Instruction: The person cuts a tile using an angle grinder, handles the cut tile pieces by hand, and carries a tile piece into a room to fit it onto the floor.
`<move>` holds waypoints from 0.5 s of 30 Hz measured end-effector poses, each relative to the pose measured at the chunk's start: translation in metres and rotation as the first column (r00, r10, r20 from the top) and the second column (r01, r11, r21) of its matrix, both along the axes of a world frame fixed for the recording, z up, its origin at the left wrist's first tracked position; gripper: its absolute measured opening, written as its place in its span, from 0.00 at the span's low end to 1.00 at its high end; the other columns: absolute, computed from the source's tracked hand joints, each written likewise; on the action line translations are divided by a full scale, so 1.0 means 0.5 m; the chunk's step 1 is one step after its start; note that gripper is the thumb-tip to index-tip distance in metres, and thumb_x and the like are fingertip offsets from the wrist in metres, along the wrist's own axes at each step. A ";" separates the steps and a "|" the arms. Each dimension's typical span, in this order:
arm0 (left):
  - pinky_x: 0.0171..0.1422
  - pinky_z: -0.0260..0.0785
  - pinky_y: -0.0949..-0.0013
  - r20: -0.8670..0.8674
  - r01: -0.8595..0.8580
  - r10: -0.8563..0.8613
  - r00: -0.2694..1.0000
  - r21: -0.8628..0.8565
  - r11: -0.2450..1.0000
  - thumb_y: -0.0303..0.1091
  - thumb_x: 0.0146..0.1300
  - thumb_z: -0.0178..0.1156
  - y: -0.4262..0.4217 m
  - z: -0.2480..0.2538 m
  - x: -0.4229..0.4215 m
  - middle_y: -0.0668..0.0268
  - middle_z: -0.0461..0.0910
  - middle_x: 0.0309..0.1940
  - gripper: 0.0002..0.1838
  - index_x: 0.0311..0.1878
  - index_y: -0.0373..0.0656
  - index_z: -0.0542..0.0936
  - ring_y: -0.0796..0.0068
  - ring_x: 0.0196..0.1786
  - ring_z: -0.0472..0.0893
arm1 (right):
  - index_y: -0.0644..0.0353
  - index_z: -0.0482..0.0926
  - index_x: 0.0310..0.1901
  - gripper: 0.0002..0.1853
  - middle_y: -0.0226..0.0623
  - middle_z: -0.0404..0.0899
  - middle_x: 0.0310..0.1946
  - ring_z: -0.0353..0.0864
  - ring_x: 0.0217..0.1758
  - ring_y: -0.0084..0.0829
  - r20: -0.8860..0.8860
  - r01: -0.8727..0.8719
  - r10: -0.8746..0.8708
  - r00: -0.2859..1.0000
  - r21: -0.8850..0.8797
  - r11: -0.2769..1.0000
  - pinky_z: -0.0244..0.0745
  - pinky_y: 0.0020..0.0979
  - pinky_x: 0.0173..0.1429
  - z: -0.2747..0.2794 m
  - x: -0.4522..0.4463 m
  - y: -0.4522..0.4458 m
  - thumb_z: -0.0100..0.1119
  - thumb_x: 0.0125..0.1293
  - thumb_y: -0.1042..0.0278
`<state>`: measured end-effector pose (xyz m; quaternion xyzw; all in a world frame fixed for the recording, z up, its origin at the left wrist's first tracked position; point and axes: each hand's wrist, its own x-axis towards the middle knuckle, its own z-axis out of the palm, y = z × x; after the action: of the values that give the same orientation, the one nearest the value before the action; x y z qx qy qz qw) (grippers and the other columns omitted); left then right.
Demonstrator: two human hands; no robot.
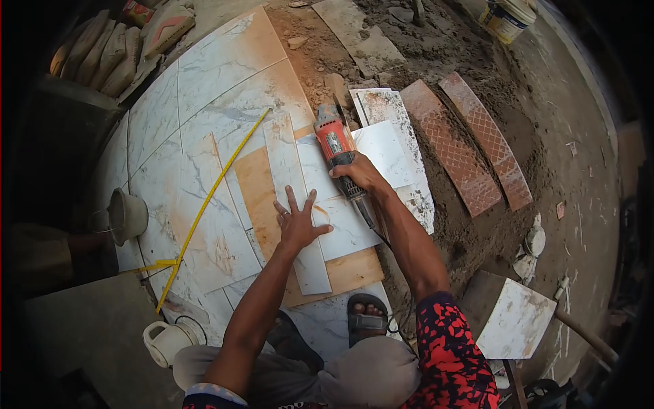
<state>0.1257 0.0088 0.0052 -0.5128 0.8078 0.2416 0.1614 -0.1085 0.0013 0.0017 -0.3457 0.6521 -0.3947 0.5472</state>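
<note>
My right hand (359, 172) is wrapped round the body of a red and black angle grinder (332, 140), whose disc end points away from me. Fingers spread, my left hand (298, 221) lies flat on a narrow strip of white marbled tile (286, 160). That strip rests over a larger white tile (344, 232) and an orange-brown board (255, 184). Right beside the grinder sit more white tile pieces (385, 153), their edges speckled with dirt. Part of the grinder's disc is hidden from this angle.
A yellow folding rule (216, 184) lies across the laid tiles at left. Brown patterned tiles (449, 146) rest on wet mortar at right. A bucket (127, 217), a jug (170, 343), sacks (112, 54) and a paint tub (507, 19) stand around. Another person's arm shows at far left.
</note>
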 end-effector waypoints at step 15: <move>0.66 0.51 0.19 0.004 -0.002 0.002 1.000 0.005 1.000 0.63 0.43 0.75 0.000 0.000 0.000 0.45 0.22 0.78 0.60 0.78 0.68 0.52 0.08 0.71 0.33 | 0.67 0.80 0.43 0.29 0.44 0.83 0.35 0.81 0.36 0.37 0.017 -0.023 0.022 1.000 0.047 0.999 0.74 0.34 0.45 0.029 -0.003 0.000 0.71 0.40 0.55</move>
<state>0.1258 0.0086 0.0051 -0.5138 0.8062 0.2430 0.1641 -0.1101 0.0015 0.0161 -0.3367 0.6529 -0.3757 0.5650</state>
